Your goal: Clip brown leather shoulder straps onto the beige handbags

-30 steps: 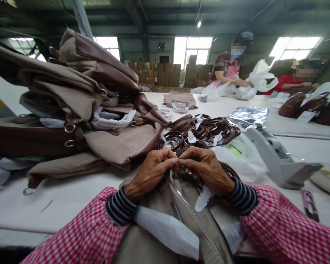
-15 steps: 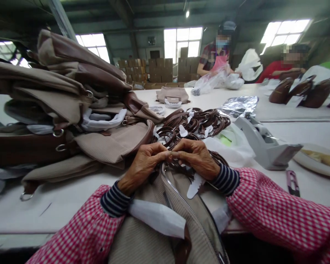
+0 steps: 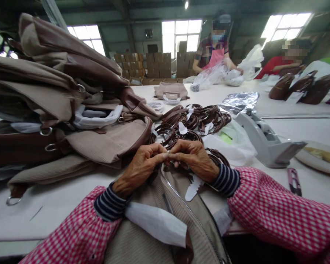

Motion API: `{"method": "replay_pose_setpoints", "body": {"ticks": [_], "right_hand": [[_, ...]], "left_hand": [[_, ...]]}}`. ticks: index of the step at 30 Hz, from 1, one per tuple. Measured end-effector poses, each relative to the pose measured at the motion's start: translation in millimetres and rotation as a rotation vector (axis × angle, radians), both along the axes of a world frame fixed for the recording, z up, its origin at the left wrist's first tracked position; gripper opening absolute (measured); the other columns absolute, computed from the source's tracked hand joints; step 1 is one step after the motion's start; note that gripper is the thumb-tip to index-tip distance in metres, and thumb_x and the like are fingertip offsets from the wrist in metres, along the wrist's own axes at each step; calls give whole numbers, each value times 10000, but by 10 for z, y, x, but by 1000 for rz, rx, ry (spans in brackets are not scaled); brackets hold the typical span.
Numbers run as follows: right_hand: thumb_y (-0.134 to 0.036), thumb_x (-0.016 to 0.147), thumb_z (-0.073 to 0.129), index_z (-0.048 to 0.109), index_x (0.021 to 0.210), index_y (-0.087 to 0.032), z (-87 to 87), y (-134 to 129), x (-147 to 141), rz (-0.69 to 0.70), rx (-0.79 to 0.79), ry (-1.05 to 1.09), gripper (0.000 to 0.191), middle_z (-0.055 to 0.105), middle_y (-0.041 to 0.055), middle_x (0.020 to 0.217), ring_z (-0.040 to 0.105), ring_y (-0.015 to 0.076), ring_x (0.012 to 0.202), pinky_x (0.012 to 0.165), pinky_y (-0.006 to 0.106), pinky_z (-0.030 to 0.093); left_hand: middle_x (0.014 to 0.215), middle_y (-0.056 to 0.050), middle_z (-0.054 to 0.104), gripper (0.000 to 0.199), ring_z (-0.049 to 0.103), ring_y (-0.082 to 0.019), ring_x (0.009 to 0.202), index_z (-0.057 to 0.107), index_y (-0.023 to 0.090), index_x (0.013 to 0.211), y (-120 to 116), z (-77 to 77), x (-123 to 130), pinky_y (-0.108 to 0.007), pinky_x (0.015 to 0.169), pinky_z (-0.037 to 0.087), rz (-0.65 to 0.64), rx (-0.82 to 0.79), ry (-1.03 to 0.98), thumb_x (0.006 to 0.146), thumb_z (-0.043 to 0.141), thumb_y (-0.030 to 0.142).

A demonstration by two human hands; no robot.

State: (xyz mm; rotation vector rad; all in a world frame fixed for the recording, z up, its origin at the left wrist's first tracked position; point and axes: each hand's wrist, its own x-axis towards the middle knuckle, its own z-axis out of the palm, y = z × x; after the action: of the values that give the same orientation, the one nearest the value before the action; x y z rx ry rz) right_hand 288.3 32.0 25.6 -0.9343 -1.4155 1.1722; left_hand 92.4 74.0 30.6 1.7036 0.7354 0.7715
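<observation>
A beige corduroy bag (image 3: pixel 143 220) with its zipper (image 3: pixel 181 194) undone lies in front of me, its end under my fingers. My left hand (image 3: pixel 141 167) and my right hand (image 3: pixel 195 157) meet at that end, thumbs and forefingers pinched together. Whatever small thing is between the fingertips is too small to make out. White wrapping (image 3: pixel 158 223) covers the bag's handle. Below my right hand hangs a white notched tag (image 3: pixel 194 187). Just beyond my hands lies a heap of coiled brown straps (image 3: pixel 187 124) with white tags among them.
Beige and brown bags (image 3: pixel 99 143) are piled high on the left. To the right stand a grey tape dispenser (image 3: pixel 266 143), a purple-handled cutter (image 3: pixel 294 181) and a plate (image 3: pixel 321 157). Silver foil packaging (image 3: pixel 240 101) lies farther back. Two people work across the table.
Both hands stay pinched together at the bag's end, with only slight finger movement. The view has shifted a little, so the bag pile sits farther left.
</observation>
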Motion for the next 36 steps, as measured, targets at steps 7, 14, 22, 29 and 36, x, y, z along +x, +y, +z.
{"method": "replay_pose_setpoints", "body": {"ticks": [7,14,22,29,36], "right_hand": [[-441,820,824,732,803,-150,116,27,100,25,85,-79,305,673,11,699,566,108,580,524,227,445],[-399,918,741,780,891,-169,446,-565,927,-205,229,-479,235,718,42,824,612,165,750,652,282,472],[-305,1005,653,739,1059,-205,42,-891,989,-8,420,-920,143,713,70,1021,588,236,1012,855,352,462],[-152,996,634,720,963,-182,-48,-747,1055,15,479,-854,96,683,32,924,600,176,901,800,293,437],[-172,1056,515,703,947,-157,-109,-870,1029,-22,593,-916,218,644,71,922,541,201,908,777,319,441]], "left_hand": [[835,-42,714,293,608,-163,777,721,144,844,-8,42,38,-264,718,444,23,95,93,938,681,419],[997,-9,749,214,652,-177,897,749,209,1051,-133,470,132,-263,766,454,-34,421,339,977,658,389],[1155,-36,687,224,637,-225,1072,642,227,1179,-382,358,638,-334,914,491,-317,965,684,957,661,210],[1144,-44,656,185,618,-218,1062,594,195,1090,-505,2,629,-355,927,521,-181,853,591,936,684,148],[1366,-83,644,113,558,-229,1304,673,179,1074,-471,-57,629,-421,1167,416,-112,857,411,1041,591,250]]}}
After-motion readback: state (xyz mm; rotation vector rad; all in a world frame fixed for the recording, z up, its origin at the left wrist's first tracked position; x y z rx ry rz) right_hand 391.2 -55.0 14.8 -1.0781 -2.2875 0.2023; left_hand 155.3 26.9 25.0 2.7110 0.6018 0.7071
